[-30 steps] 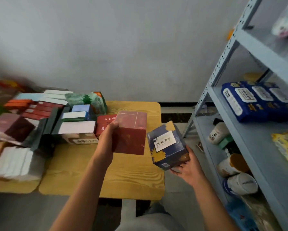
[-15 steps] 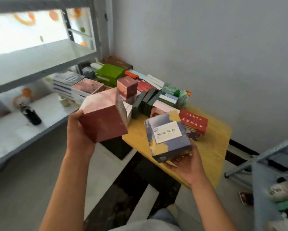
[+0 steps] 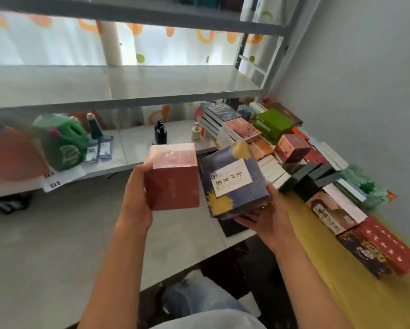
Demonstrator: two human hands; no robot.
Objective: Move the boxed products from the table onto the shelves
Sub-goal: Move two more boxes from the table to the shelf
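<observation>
your left hand (image 3: 137, 200) has its grip wrapped round the side of the red box (image 3: 173, 176), thumb on the near edge, and your right hand (image 3: 268, 217) cradles the blue box (image 3: 235, 179) from below with fingers curled under its lower edge. both boxes are in the air between you and the shelf unit, clear of the counter (image 3: 318, 236) on your right.

the step in hand looks like the carry to the shelves. the middle shelf (image 3: 151, 84) straight ahead has a long bare stretch, so lift both boxes up and forward to it. set the red one down flat first, since a one-sided grip on a cube can let it swing. then slide the blue one in beside it; it is tilted now, so level it before you let go.

watch the front lip of that shelf as you raise the boxes. on the lower shelf (image 3: 137, 148) stand a green jug (image 3: 61, 143), a dark bottle (image 3: 160, 132), a small pale bottle (image 3: 195, 131) and some cards, so there is less room there. something orange and blurred sits at the far left, possibly another package; i cannot tell. many more boxes are still stacked on the counter, among them a green box (image 3: 272, 124) and a row of dark boxes (image 3: 310, 176), so the job is far from finished.
</observation>
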